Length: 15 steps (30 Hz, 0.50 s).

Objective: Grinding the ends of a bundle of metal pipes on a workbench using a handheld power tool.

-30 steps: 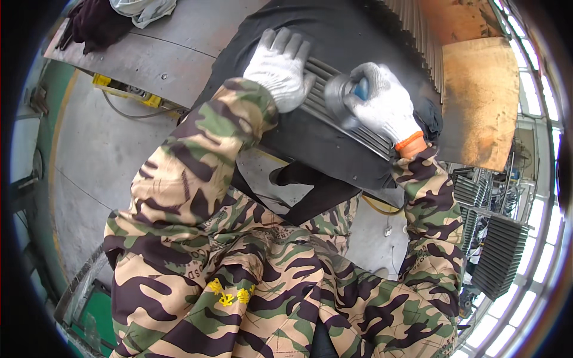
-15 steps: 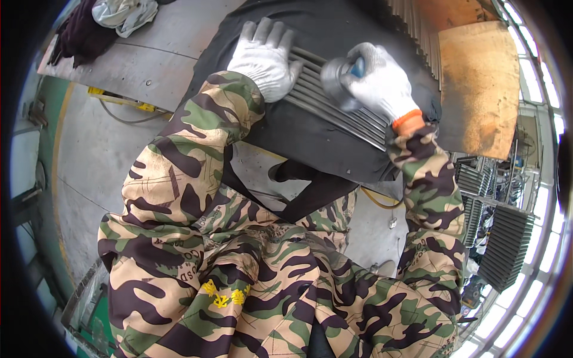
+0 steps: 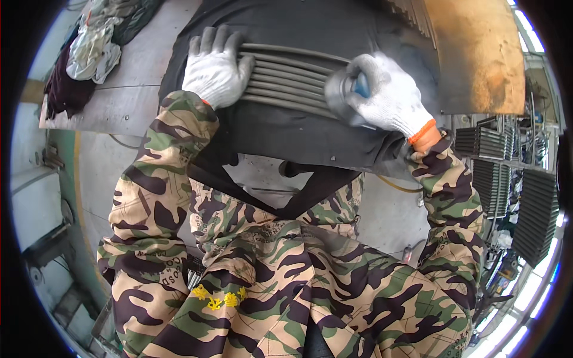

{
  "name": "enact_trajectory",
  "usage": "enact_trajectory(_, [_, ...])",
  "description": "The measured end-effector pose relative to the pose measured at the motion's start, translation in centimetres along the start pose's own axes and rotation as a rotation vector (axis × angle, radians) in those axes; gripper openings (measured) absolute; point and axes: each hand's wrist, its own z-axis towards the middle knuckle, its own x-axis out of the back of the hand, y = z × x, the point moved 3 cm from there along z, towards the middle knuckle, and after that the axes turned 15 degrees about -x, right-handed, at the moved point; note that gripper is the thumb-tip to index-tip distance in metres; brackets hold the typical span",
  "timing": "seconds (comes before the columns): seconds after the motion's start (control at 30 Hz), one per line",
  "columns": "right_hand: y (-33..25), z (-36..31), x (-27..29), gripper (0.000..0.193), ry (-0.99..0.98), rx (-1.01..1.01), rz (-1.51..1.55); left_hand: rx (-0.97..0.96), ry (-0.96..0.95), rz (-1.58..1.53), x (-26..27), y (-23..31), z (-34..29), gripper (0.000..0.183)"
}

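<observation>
Bracing our left hand (image 3: 215,68) flat on the stiff ribbed panel (image 3: 286,83), we grip a grinder (image 3: 343,98) in our closed right hand (image 3: 391,98).

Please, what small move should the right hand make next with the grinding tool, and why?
Probably slide the tool a little further left along the ridged bars. The right hand holds it at their right end, while the left hand presses flat on their left end, steadying the dark panel.
</observation>
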Motion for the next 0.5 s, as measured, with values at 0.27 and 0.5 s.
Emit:
enact_trajectory(0.27, [0.7,0.0,-0.9,0.029,0.143,0.135,0.006,0.012,-0.136,-0.016,0.3,-0.7,-2.6,0.062])
enact_trajectory(0.5, [0.4,-0.7,0.1,0.024,0.130,0.177,0.048,-0.192,0.002,0.035,0.2,0.3,-1.7,0.059])
